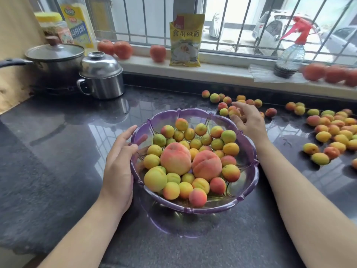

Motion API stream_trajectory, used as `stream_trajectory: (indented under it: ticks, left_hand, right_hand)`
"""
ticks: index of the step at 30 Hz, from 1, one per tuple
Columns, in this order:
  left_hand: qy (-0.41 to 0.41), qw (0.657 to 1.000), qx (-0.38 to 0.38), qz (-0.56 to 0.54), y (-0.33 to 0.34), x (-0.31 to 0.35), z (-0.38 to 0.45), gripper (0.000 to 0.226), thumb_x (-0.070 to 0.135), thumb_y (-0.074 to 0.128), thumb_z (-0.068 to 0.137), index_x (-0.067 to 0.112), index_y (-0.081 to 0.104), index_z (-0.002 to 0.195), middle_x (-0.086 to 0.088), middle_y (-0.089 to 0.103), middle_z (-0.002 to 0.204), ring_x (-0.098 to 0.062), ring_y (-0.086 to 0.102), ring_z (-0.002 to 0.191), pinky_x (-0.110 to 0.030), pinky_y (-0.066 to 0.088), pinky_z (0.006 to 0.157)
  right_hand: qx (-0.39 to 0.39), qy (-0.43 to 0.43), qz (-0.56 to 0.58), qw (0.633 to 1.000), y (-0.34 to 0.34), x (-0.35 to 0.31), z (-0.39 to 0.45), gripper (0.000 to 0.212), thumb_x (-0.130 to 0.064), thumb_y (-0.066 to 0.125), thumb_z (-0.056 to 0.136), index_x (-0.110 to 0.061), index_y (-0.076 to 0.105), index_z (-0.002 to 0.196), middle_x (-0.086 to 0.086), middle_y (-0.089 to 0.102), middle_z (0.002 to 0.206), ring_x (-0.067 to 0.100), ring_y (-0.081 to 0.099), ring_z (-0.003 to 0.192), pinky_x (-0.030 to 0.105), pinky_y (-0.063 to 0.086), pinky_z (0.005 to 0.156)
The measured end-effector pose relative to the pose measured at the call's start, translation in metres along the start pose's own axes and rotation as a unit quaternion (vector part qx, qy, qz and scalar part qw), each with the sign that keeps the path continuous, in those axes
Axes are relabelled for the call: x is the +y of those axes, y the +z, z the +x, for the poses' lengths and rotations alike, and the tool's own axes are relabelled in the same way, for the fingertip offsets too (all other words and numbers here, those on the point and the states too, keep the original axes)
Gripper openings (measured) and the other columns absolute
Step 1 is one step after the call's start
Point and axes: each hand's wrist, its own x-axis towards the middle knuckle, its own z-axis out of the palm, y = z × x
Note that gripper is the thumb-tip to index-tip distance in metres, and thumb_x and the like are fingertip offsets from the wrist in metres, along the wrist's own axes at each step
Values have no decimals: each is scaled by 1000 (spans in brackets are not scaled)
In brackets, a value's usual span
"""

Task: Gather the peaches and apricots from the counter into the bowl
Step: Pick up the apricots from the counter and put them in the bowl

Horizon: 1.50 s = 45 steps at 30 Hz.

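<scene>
A purple see-through bowl stands on the dark counter, holding two large peaches and several small apricots. My left hand grips the bowl's left rim, thumb over the edge. Behind the bowl's far right rim, my right hand reaches with spread fingers over a loose cluster of apricots; whether it holds one is unclear. A bigger scatter of apricots lies on the counter at the right.
A lidded pot and a steel lidded mug stand at the back left. The windowsill carries tomatoes, a yellow packet, a spray bottle and more red fruit.
</scene>
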Motion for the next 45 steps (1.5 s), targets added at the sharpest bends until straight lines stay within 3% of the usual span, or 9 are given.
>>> stream_trajectory:
  ticks: [6, 10, 14, 19, 23, 26, 32, 37, 45]
  left_hand:
    - [0, 1000, -2, -4, -1, -1, 2, 51, 26, 53, 86, 28, 67, 135, 1, 79, 124, -18, 69, 128, -48, 50, 115]
    - [-3, 1000, -10, 3, -2, -1, 1, 47, 28, 53, 86, 32, 67, 131, 3, 78, 125, -14, 69, 128, -45, 51, 113]
    - [-4, 1000, -9, 10, -1, 0, 1, 47, 29, 54, 86, 33, 67, 131, 6, 79, 122, -13, 70, 126, -43, 52, 111]
    - [-6, 1000, 1, 10, 0, 0, 0, 36, 13, 48, 107, 32, 66, 131, 3, 78, 123, -12, 69, 126, -44, 52, 113]
    - [-7, 1000, 1, 24, 0, 0, 0, 36, 16, 49, 105, 35, 66, 131, 6, 78, 123, -10, 69, 126, -43, 53, 112]
    - [-5, 999, -3, 36, 0, 1, 0, 38, 27, 54, 97, 36, 65, 132, 13, 78, 120, -10, 70, 124, -42, 54, 110]
    - [-14, 1000, 3, 16, 1, 3, 0, 48, 27, 55, 85, 31, 69, 132, 4, 80, 117, -15, 74, 115, -39, 54, 99]
    - [-19, 1000, 7, 21, 0, 5, -1, 47, 29, 58, 83, 34, 71, 128, 4, 80, 112, -18, 74, 112, -39, 52, 103]
    - [-24, 1000, -2, 7, -1, 3, 0, 47, 29, 59, 84, 33, 71, 130, 0, 79, 119, -20, 73, 117, -44, 52, 108]
  right_hand:
    - [2, 93, 180, 979, -15, -8, -7, 20, -18, 67, 98, -19, 66, 117, -1, 69, 106, 18, 67, 98, 35, 56, 93]
    - [-26, 124, 384, 915, -29, -24, 2, 24, -8, 60, 100, -5, 61, 124, 17, 70, 112, 31, 73, 96, 37, 60, 88]
    - [-118, 98, 477, 866, -46, -55, 4, 28, -8, 50, 104, -14, 63, 129, 15, 72, 117, 25, 69, 101, 30, 54, 84]
    - [-218, 65, 430, 874, -48, -96, -3, 26, -13, 60, 100, -19, 70, 123, 15, 70, 125, 29, 64, 121, 47, 46, 109]
    - [-319, 34, 395, 861, -50, -127, -13, 42, -32, 88, 75, -25, 71, 113, 12, 71, 117, 32, 70, 108, 50, 51, 103]
    - [-350, -10, 225, 909, -37, -154, -17, 29, -24, 81, 85, -26, 67, 110, 1, 71, 111, 20, 72, 102, 45, 56, 97]
    - [-312, -122, 9, 942, 17, -206, -25, 28, -34, 76, 86, -23, 66, 109, -11, 67, 100, 10, 63, 91, 26, 54, 79]
    - [-304, -163, -82, 935, 39, -206, -35, 25, -38, 70, 84, -25, 59, 103, -4, 62, 99, 20, 54, 97, 42, 52, 82]
    - [-289, -187, -113, 932, 41, -206, -35, 28, -33, 69, 89, -22, 58, 112, 0, 64, 105, 21, 54, 101, 44, 53, 84]
